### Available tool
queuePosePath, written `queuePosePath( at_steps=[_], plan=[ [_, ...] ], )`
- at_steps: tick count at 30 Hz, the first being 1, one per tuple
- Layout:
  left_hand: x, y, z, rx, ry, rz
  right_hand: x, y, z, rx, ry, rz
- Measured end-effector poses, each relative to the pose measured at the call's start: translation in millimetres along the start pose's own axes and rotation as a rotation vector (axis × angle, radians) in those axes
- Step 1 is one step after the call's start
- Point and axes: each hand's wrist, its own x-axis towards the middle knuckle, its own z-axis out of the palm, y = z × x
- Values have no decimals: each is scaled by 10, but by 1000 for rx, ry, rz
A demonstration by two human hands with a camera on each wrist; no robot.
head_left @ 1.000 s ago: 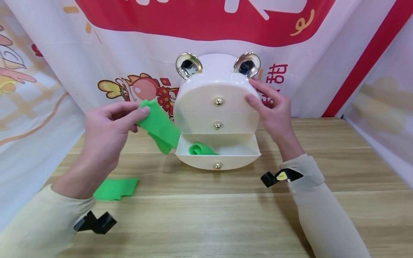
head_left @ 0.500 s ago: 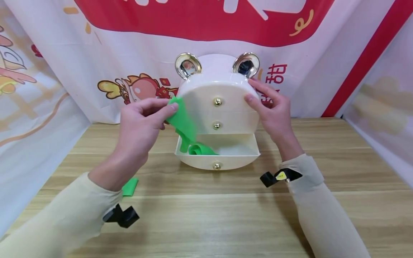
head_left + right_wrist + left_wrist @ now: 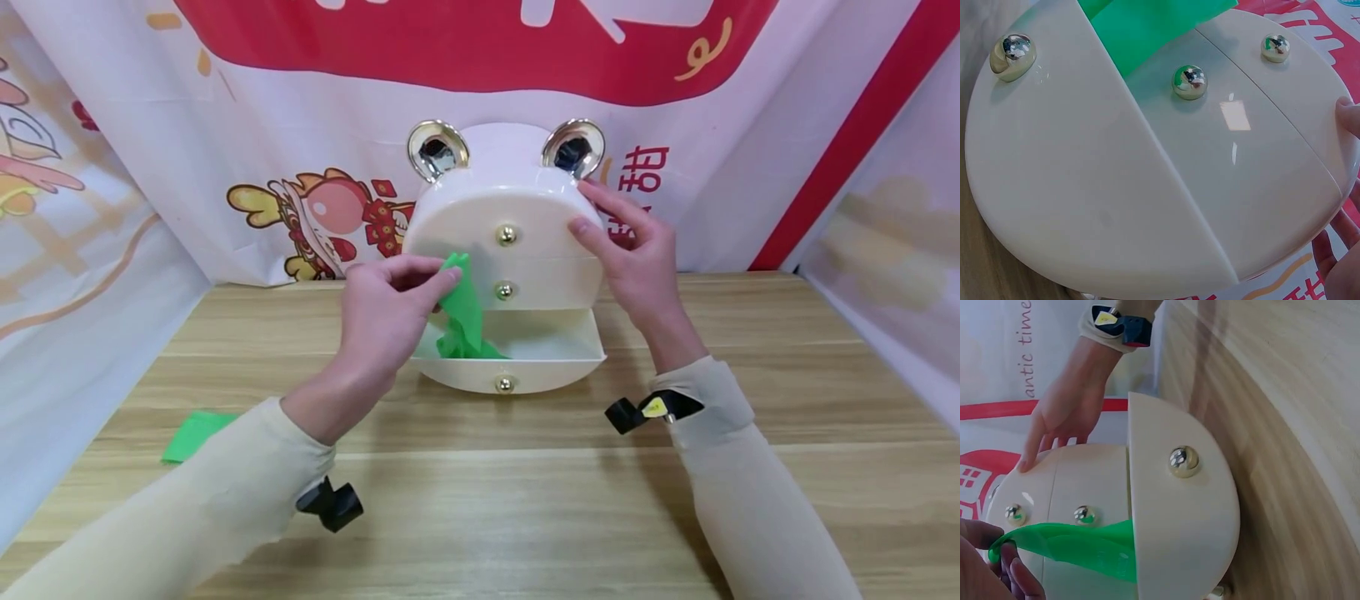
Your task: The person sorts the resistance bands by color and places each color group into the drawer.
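My left hand (image 3: pixel 386 312) pinches the top of a thin, soft green strip (image 3: pixel 465 304) between thumb and fingers. The strip hangs down into the pulled-out bottom drawer (image 3: pixel 558 337) of a white, round-fronted drawer box (image 3: pixel 457 217). Below it in the drawer lies another green piece (image 3: pixel 493 352), partly covered. My right hand (image 3: pixel 637 262) holds the box at its upper right side, thumb on the front, fingers round the edge. In the left wrist view the drawer front (image 3: pixel 1179 519) hides the strip's lower end (image 3: pixel 1116 550). The two upper drawers are closed.
A folded green strip (image 3: pixel 197 435) lies on the wooden table (image 3: pixel 480 508) at the left, partly behind my left sleeve. Two gold-rimmed round pieces (image 3: pixel 573 150) stick up from the box top. A printed cloth backdrop (image 3: pixel 315 125) hangs behind it.
My left hand has carried the green strip rightward from beside the box and lowered it into the open drawer. My right hand has stayed in place.
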Motion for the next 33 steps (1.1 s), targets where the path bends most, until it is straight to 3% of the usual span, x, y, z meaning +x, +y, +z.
queuePosePath(
  at_steps=[11, 33],
  plan=[
    [-27, -117, 274, 46, -19, -46, 14, -7, -3, 11, 5, 3],
    [-52, -345, 705, 161, -41, 13, 0, 6, -1, -8, 8, -16]
  ],
)
